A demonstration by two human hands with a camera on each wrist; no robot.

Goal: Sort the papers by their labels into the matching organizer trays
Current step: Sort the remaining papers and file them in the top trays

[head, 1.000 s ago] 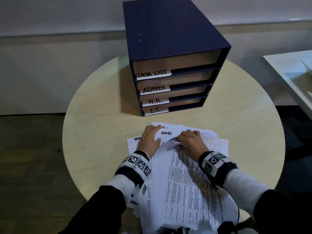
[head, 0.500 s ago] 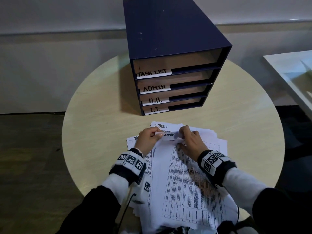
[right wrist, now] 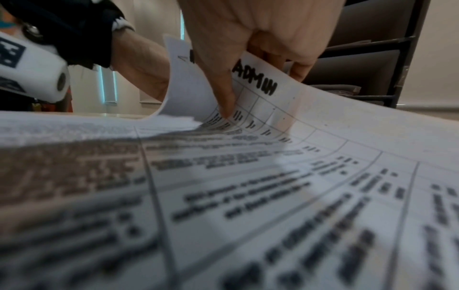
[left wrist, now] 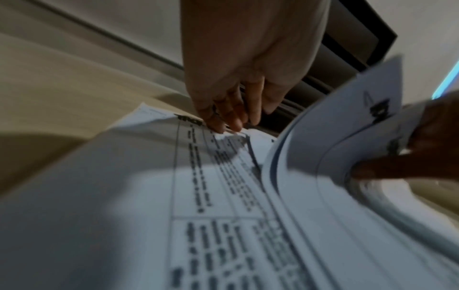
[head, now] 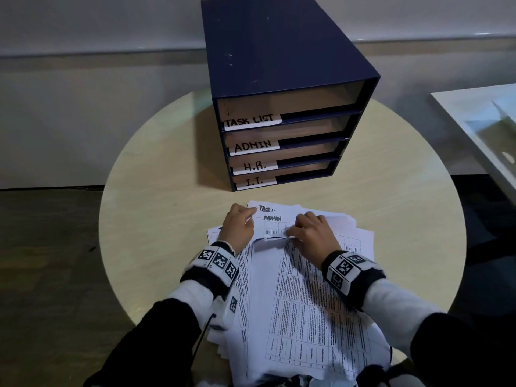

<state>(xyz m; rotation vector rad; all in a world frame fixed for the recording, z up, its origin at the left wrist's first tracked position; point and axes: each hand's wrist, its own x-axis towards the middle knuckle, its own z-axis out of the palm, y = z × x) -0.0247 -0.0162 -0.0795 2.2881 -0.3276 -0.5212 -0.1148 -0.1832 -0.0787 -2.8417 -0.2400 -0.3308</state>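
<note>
I am viewing from the head camera, looking steeply down over the round worktop point(head: 156, 219) toward the organizer point(head: 279, 88). Both wrist cameras are sitting just above the papers point(head: 307, 303), aiming forward along each hand. All three are sharing the lifted ADMIN sheet point(right wrist: 258, 86).

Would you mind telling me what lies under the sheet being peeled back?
Under the peeled sheet lies one marked ADMIN, and beyond it a label starting TASK. The right hand covers the rest.
</note>
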